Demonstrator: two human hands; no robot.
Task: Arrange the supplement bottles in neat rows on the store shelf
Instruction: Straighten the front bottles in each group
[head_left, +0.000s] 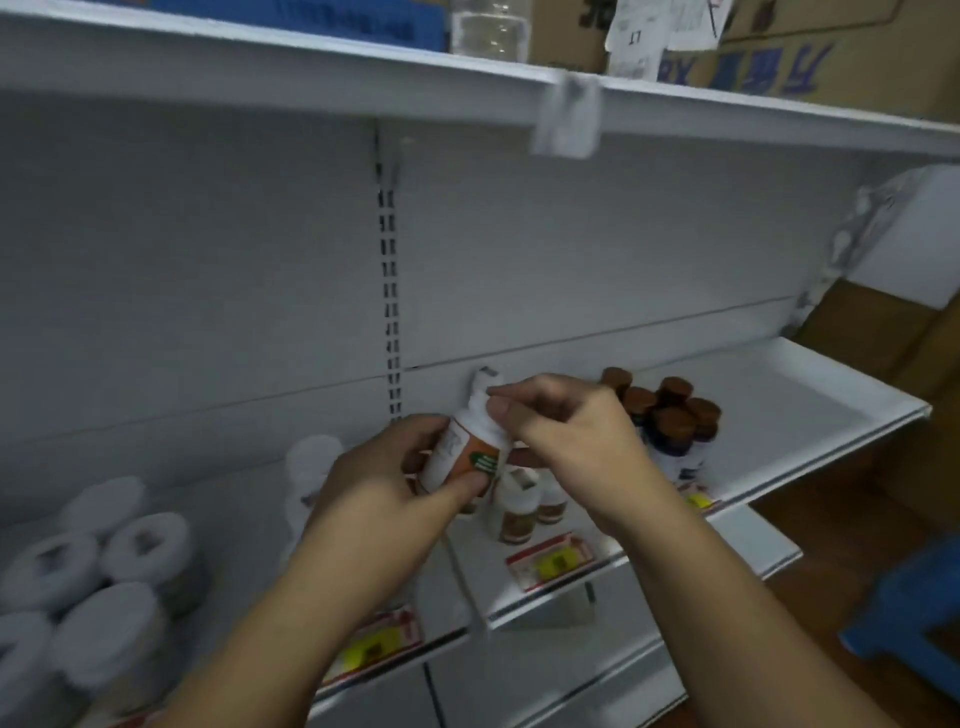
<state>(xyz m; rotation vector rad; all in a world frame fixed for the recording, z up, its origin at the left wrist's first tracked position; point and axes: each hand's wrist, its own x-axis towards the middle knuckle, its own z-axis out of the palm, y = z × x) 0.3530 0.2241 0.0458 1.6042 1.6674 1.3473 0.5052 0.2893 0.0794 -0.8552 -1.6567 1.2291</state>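
Supplement bottle (462, 457), white with an orange label, sits tilted between our hands above the shelf (810, 415): our left hand (384, 478) wraps its body from below, our right hand (566, 421) pinches its cap.

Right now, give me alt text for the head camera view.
Two bare hands, left hand and right hand, hold a white orange-labelled supplement bottle above a white metal store shelf, with brown-capped bottles right and white-lidded jars left.
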